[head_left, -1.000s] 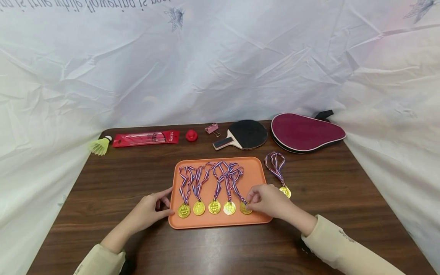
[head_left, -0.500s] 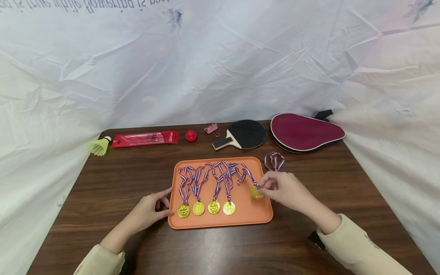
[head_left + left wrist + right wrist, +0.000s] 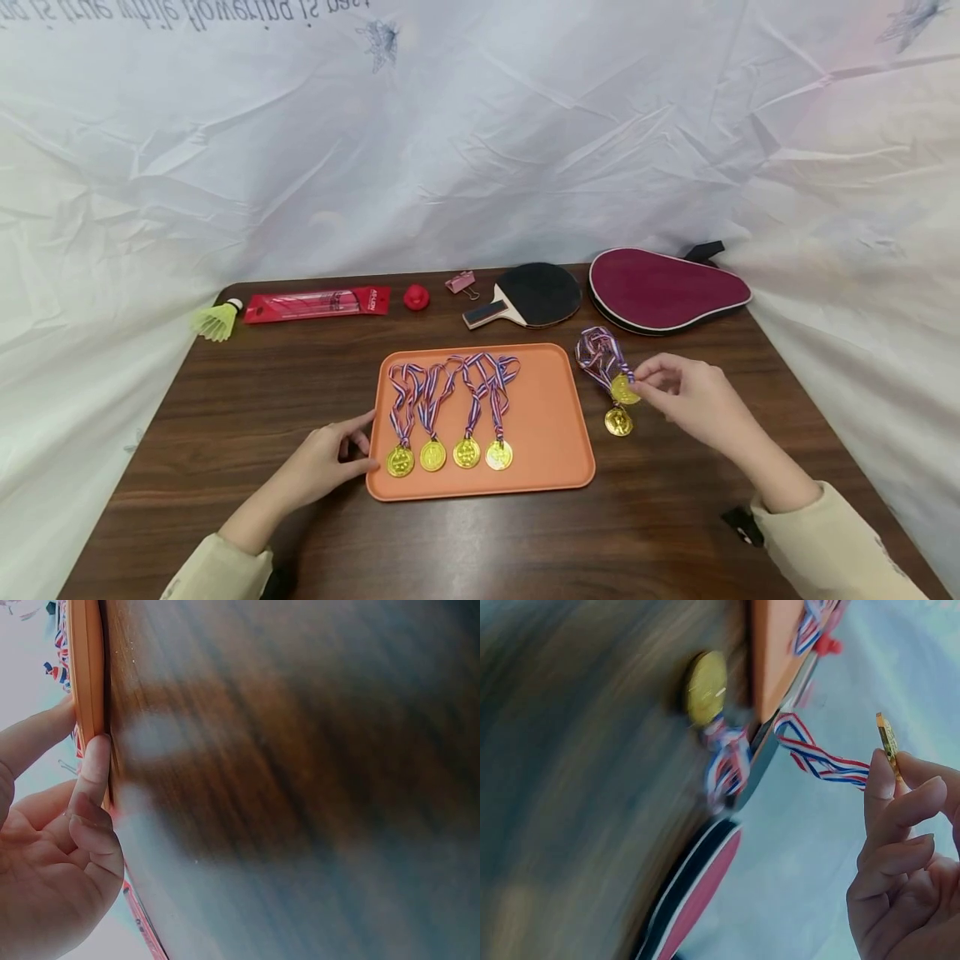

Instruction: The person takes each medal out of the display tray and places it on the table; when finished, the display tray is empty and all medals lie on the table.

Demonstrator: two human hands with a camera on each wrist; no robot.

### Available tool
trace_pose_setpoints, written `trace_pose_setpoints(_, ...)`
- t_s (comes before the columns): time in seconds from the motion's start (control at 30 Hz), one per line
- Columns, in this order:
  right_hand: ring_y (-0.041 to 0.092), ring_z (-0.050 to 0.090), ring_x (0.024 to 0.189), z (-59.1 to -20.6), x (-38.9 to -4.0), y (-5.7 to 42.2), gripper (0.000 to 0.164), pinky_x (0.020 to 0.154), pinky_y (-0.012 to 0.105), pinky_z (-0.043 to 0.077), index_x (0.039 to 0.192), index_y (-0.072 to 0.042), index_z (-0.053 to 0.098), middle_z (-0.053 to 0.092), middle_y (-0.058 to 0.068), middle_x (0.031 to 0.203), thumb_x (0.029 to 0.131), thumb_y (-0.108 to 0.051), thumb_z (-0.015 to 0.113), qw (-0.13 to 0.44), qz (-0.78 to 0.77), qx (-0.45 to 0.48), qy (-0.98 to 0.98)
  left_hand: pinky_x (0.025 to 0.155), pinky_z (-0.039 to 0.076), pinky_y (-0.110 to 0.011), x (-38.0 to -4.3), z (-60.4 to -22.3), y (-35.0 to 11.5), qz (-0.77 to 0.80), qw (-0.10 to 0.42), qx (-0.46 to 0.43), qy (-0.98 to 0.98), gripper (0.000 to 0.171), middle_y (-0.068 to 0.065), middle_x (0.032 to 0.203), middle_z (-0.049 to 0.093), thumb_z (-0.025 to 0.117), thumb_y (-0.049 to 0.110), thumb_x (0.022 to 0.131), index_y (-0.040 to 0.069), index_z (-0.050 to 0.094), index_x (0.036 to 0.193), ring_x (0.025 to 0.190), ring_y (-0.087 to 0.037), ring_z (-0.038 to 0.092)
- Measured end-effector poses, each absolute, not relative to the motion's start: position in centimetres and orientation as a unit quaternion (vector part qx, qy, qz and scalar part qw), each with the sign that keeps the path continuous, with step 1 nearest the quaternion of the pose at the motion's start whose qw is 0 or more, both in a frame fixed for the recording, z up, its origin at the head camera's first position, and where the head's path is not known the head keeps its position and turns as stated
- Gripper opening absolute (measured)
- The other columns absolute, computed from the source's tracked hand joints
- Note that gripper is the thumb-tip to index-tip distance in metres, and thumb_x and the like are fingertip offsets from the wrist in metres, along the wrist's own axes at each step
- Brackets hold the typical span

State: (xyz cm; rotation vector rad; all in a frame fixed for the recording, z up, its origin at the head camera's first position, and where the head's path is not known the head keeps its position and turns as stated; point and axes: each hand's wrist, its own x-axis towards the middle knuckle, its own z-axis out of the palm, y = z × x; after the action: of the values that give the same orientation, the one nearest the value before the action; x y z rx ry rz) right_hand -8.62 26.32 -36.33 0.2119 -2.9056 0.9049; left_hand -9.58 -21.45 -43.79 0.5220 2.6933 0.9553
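Note:
An orange tray holds several gold medals in a row, their striped ribbons spread toward the far side. My left hand grips the tray's left edge; the left wrist view has the thumb and a finger pinching the tray wall. Right of the tray, my right hand pinches a gold medal between thumb and forefinger. In the right wrist view this medal is held edge-on, with its ribbon trailing. Another gold medal lies on the table just nearer, its ribbon partly covered.
Along the table's back are a yellow shuttlecock, a red packet, a small red object, a pink binder clip, a black table tennis bat and a maroon bat case. White cloth hangs behind.
My right hand has lifted the rightmost medal off the tray and carried it right, beside the medal on the table. My left hand has stayed on the tray edge.

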Motion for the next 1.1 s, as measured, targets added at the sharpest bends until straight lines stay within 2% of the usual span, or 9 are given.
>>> trace_pose_setpoints(0.2, 0.010, 0.057, 0.049, -36.0, -8.0, 29.6, 0.021, 0.045, 0.027, 0.040, 0.086, -0.019, 0.061, 0.066, -0.001, 0.076, 0.081, -0.039, 0.064, 0.074, 0.277, 0.026, -0.958, 0.050, 0.035, -0.022, -9.6, -43.8, -21.5, 0.324, 0.121, 0.182, 0.920, 0.068, 0.007, 0.076, 0.055, 0.074, 0.024, 0.073, 0.003, 0.044, 0.131, 0.057, -0.008, 0.042)
trace_pose_setpoints(0.33, 0.012, 0.057, 0.048, -35.8, -7.5, 31.5, 0.029, 0.044, 0.027, 0.040, 0.090, -0.014, 0.061, 0.067, 0.003, 0.077, 0.081, -0.041, 0.063, 0.069, 0.278, -0.004, -0.958, 0.050, 0.035, -0.022, -9.7, -43.8, -21.5, 0.324, 0.117, 0.194, 0.918, 0.068, 0.008, 0.075, 0.054, 0.074, 0.023, 0.074, 0.002, 0.044, 0.131, 0.057, -0.006, 0.041)
trace_pose_setpoints(0.67, 0.014, 0.054, 0.054, -37.6, -6.9, 33.2, 0.039, 0.047, 0.029, 0.038, 0.096, -0.010, 0.060, 0.065, 0.002, 0.077, 0.083, -0.047, 0.057, -0.058, 0.266, -0.019, -0.962, 0.050, 0.035, -0.022, -9.8, -43.8, -21.6, 0.322, 0.119, 0.196, 0.919, 0.068, 0.007, 0.076, 0.054, 0.074, 0.024, 0.074, 0.002, 0.044, 0.131, 0.058, -0.009, 0.042)
trace_pose_setpoints(0.87, 0.013, 0.052, 0.052, -39.0, -6.6, 33.2, 0.035, 0.049, 0.029, 0.038, 0.092, -0.012, 0.062, 0.063, -0.001, 0.071, 0.081, -0.046, 0.060, -0.093, 0.273, -0.012, -0.957, 0.050, 0.035, -0.022, -9.8, -43.8, -21.6, 0.322, 0.118, 0.204, 0.917, 0.069, 0.007, 0.075, 0.054, 0.074, 0.024, 0.073, 0.001, 0.044, 0.131, 0.057, -0.008, 0.042)
trace_pose_setpoints(1.1, 0.016, 0.053, 0.056, -40.4, -6.8, 33.3, 0.031, 0.050, 0.029, 0.042, 0.092, -0.010, 0.061, 0.062, 0.001, 0.074, 0.082, -0.039, 0.062, -0.128, 0.296, -0.016, -0.947, 0.050, 0.035, -0.022, -9.8, -43.8, -21.6, 0.322, 0.121, 0.204, 0.917, 0.069, 0.008, 0.075, 0.054, 0.074, 0.025, 0.074, 0.001, 0.044, 0.131, 0.058, -0.009, 0.042)
